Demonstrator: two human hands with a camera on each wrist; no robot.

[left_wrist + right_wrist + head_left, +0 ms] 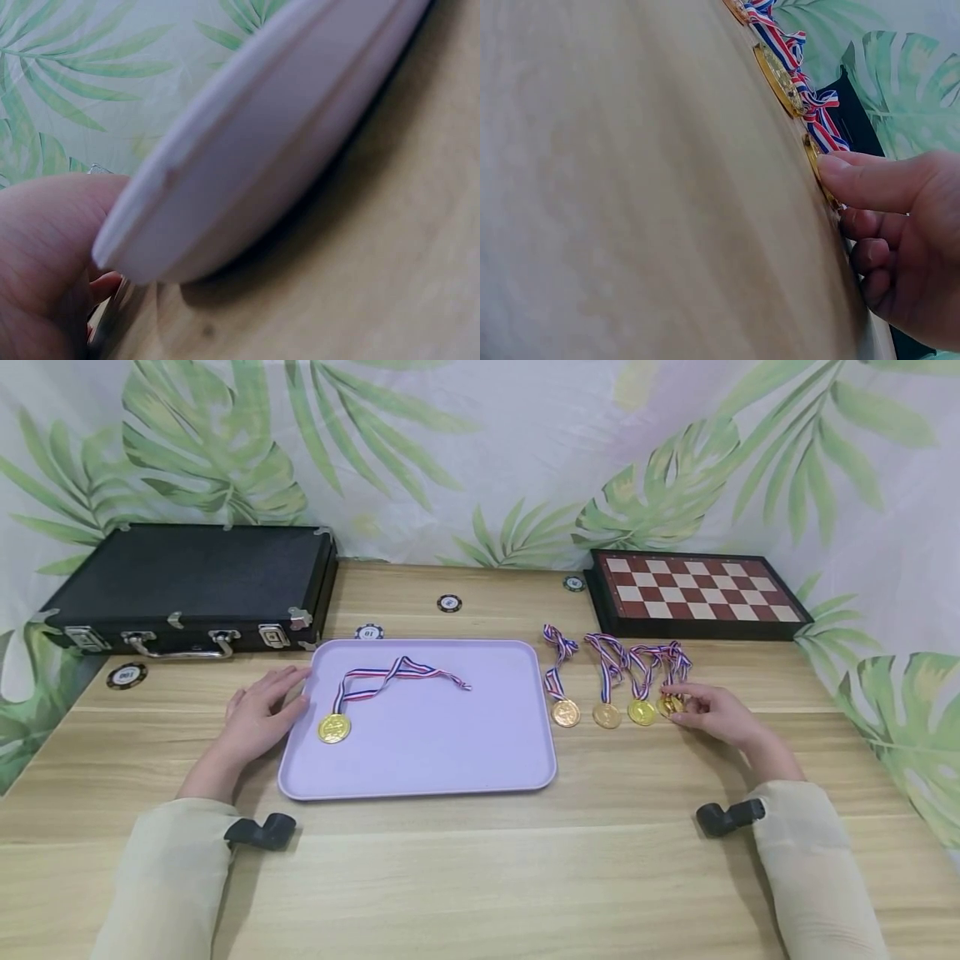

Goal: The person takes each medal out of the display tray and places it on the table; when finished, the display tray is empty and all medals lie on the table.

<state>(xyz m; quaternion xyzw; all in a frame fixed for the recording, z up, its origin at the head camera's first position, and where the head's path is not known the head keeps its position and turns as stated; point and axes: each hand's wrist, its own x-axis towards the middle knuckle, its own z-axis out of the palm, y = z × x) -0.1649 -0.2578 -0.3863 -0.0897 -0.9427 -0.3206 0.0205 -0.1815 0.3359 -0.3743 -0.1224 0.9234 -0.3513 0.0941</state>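
Note:
My right hand (716, 717) pinches the rightmost gold medal (669, 705) between thumb and fingers; in the right wrist view its thumb (855, 180) covers part of the disc. Left of it lie another gold medal (642, 712) and two coppery ones, a medal (607, 716) and a medal (566, 713), in a row with striped ribbons bunched above them. On the lilac tray (442, 752), one gold medal (333, 728) lies at the left, its red, white and blue ribbon (401, 670) trailing right. My left hand (258, 714) rests against the tray's left edge, fingers extended and relaxed.
A black case (187, 577) stands at the back left, a folded chessboard (697, 589) at the back right. Poker chips lie about: one chip (127, 676) before the case, a chip (369, 632) behind the tray, others farther back. A leaf-print cloth (517, 460) hangs behind.

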